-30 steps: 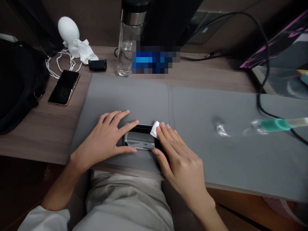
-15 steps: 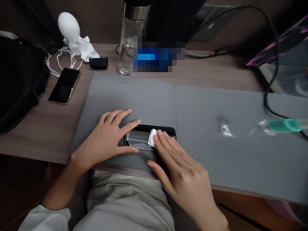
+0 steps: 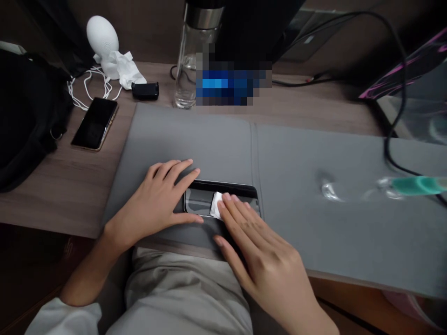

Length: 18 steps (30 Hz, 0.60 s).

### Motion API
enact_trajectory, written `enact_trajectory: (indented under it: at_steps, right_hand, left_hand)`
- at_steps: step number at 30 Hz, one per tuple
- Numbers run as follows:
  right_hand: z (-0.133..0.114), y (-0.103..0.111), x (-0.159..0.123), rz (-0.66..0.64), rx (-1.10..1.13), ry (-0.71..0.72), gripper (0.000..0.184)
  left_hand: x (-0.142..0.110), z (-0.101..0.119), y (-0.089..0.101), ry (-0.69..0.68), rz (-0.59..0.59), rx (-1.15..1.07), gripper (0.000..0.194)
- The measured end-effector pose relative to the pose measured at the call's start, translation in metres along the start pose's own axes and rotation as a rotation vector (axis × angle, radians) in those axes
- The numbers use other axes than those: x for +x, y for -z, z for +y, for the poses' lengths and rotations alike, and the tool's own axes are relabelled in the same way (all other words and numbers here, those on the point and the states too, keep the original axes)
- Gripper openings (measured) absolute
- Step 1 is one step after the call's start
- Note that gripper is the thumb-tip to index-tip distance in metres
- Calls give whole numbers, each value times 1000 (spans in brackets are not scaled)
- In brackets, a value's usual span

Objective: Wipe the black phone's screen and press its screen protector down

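Observation:
A smartphone (image 3: 200,203) with a dark, glossy screen lies flat on the grey desk mat (image 3: 195,139). My left hand (image 3: 150,200) is open at the phone's left end, its forefinger near the far edge and its thumb along the near edge. A small folded white tissue (image 3: 216,205) rests on the screen under the fingertips of my right hand (image 3: 258,237). Those fingers are close together and press the tissue down, while the thumb stands apart off the near edge. The right hand hides part of the phone's right side.
Left on the desk are another phone (image 3: 95,123), a black clip-like piece (image 3: 145,91), crumpled tissue (image 3: 130,70), a white rounded device (image 3: 102,35) and a black bag (image 3: 28,121). Behind the mat stands a glass bottle (image 3: 186,79). A blurred green-and-clear object (image 3: 415,185) and black cable (image 3: 401,93) are right.
My right hand has slid the tissue slightly left and toward me over the screen. My left forefinger has shifted a little; the whole view has moved slightly.

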State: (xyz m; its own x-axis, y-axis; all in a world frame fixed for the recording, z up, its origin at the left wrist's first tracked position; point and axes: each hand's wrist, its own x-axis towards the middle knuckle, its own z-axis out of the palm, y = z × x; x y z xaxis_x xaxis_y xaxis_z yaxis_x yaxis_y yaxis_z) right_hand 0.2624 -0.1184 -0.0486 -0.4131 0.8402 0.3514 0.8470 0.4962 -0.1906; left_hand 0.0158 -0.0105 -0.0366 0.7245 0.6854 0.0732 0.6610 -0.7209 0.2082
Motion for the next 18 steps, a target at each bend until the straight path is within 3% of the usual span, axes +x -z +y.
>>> enact_trajectory:
  at_steps: [10, 18]
  right_hand:
    - [14, -13, 24, -38, 43, 20, 79]
    - [-5, 2, 4, -63, 77, 76, 77]
  left_hand:
    - [-1, -2, -4, 8, 35, 6, 106]
    - [0, 0, -3, 9, 25, 10, 106]
